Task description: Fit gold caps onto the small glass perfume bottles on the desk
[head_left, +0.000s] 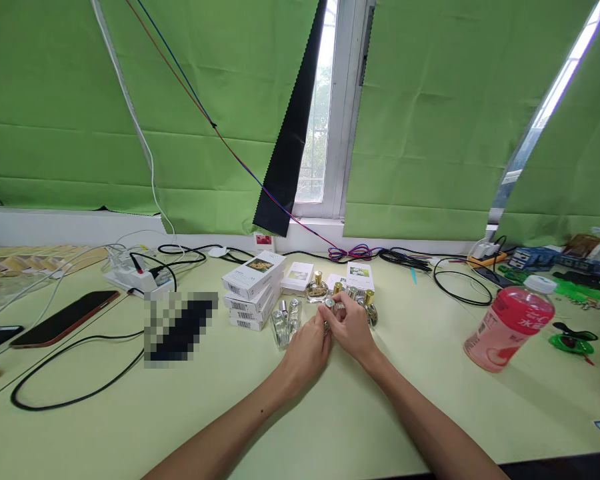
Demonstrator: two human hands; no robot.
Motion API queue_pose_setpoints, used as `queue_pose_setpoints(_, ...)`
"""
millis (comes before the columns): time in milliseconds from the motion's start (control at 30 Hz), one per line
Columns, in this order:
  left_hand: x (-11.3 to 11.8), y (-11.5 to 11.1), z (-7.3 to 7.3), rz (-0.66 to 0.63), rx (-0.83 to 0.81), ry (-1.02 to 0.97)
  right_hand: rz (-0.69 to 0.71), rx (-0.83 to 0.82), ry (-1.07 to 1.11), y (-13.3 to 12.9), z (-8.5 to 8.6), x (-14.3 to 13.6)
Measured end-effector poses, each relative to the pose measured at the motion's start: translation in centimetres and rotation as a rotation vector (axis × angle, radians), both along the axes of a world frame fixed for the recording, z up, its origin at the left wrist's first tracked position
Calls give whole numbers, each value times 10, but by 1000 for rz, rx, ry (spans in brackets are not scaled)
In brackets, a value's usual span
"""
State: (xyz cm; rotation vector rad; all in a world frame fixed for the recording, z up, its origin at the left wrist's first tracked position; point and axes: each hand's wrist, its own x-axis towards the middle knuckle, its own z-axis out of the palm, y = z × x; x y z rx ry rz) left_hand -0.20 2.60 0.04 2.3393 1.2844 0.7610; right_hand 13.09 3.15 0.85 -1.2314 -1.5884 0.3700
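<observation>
My left hand (305,348) is closed, its fingers curled at the body of a small glass perfume bottle that is mostly hidden. My right hand (353,328) meets it, with thumb and fingers at the silver cap (329,303) of that bottle. Left of my hands, two clear glass bottles (280,328) with silver caps stand close together. Just behind is a rounded perfume bottle (317,290) with a gold cap. More gold-capped bottles (369,300) are partly covered by my right hand. A stack of white boxes (253,293) rises at the left.
White cartons (361,277) stand at the back. A pink drink bottle (511,323) is on the right of the table. Phones (65,319), a power strip (140,280) and a looped black cable (80,343) lie at left. Coiled cables run along the wall.
</observation>
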Motion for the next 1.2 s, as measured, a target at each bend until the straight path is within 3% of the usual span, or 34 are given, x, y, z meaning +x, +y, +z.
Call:
queue_pose_setpoints(400, 0, -2, 0, 21, -10, 10, 60, 37, -10, 0, 0, 0)
queue_pose_setpoints(933, -1, 1, -3, 26, -8, 41, 41, -57, 72, 0, -1, 0)
queue_pose_setpoints(1200, -1, -1, -1, 17, -5, 15, 68, 21, 15, -1, 0, 0)
